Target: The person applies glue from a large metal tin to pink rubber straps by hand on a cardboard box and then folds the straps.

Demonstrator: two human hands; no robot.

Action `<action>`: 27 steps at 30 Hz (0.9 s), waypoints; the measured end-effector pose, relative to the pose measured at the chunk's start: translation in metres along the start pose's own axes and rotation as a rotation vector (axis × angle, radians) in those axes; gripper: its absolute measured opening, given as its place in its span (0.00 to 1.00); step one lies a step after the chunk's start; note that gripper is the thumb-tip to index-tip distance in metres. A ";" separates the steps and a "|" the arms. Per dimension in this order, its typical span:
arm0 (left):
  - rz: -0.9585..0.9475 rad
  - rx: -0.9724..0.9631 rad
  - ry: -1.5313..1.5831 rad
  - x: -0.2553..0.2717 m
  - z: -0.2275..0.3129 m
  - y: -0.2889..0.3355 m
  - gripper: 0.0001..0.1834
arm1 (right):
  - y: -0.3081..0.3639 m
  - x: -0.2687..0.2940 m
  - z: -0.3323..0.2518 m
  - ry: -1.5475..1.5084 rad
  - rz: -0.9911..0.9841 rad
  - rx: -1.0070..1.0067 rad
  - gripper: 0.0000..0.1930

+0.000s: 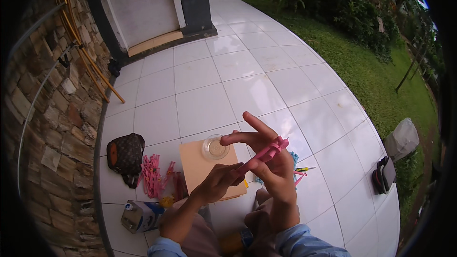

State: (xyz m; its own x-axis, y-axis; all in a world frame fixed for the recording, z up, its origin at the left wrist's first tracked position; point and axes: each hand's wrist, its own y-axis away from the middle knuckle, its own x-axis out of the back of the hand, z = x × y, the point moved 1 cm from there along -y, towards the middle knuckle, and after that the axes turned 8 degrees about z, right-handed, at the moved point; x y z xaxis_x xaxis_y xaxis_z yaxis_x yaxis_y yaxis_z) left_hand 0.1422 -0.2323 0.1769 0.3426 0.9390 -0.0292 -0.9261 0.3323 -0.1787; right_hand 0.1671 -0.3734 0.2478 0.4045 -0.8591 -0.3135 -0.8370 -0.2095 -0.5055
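Observation:
A slim pink piece (272,150), apparently plastic with a notched or looped upper end, is held up between my two hands. My left hand (220,181) is closed on its lower end. My right hand (278,173) pinches it further up with the thumb, while its index and another finger stretch out free. Below and beyond the hands, a clear round dish (215,148) rests on a tan board (196,164). More pink pieces (152,176) lie heaped left of the board. Light-blue pieces (293,156) are partly hidden behind my right hand.
A yellow-and-black screwdriver (305,168) lies to the right. At left are a brown patterned bag (126,157) and a metal can (139,216) near my knee. A dark pouch (383,176) and a whitish plastic bag (402,138) sit at the tiled floor's right edge. A stone wall (62,143) borders the left.

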 end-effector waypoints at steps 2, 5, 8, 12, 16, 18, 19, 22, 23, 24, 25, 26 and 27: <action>0.004 0.125 0.092 -0.010 -0.013 0.002 0.28 | 0.003 0.000 0.002 0.017 -0.003 -0.018 0.31; -0.017 0.156 0.262 -0.024 -0.014 -0.002 0.30 | 0.005 -0.002 -0.002 0.136 0.017 -0.036 0.27; -0.086 0.128 0.276 -0.025 -0.015 -0.002 0.31 | 0.008 -0.003 -0.007 0.169 0.071 -0.089 0.25; -0.139 0.077 0.241 -0.022 -0.005 -0.001 0.29 | 0.002 0.004 0.005 0.135 0.073 0.026 0.26; 0.006 0.122 0.201 -0.022 0.001 -0.005 0.20 | -0.003 0.014 0.013 -0.202 0.114 -0.086 0.27; 0.295 0.006 0.103 -0.025 0.002 -0.006 0.14 | -0.006 0.013 0.015 -0.028 0.022 -0.145 0.23; 0.309 -0.030 0.065 -0.023 0.003 -0.004 0.06 | -0.005 0.011 0.010 0.020 0.012 -0.221 0.23; 0.486 -0.096 -0.192 -0.027 0.014 0.001 0.05 | -0.004 0.002 0.025 0.119 -0.025 -0.329 0.23; 0.531 -0.053 -0.108 -0.028 0.010 0.004 0.05 | -0.002 0.000 0.031 0.118 -0.036 -0.343 0.23; 0.546 -0.045 -0.101 -0.028 0.007 0.000 0.05 | -0.001 -0.005 0.037 0.200 -0.032 -0.264 0.20; 0.694 -0.257 -0.229 -0.027 0.009 -0.010 0.06 | 0.001 -0.010 0.044 0.281 -0.029 -0.184 0.18; 0.839 -0.466 -0.381 -0.024 0.012 -0.012 0.08 | 0.004 -0.019 0.050 0.342 -0.028 -0.102 0.16; 0.870 -0.369 -0.166 -0.022 0.013 -0.008 0.09 | 0.007 -0.029 0.048 0.301 0.062 -0.188 0.16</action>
State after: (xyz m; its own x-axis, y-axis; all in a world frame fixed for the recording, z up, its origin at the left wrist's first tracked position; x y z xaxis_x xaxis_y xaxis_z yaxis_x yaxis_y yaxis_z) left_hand 0.1398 -0.2542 0.1921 -0.4942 0.8539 -0.1633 -0.7276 -0.5090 -0.4599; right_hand 0.1678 -0.3277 0.2144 0.2479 -0.9659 -0.0743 -0.9211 -0.2113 -0.3272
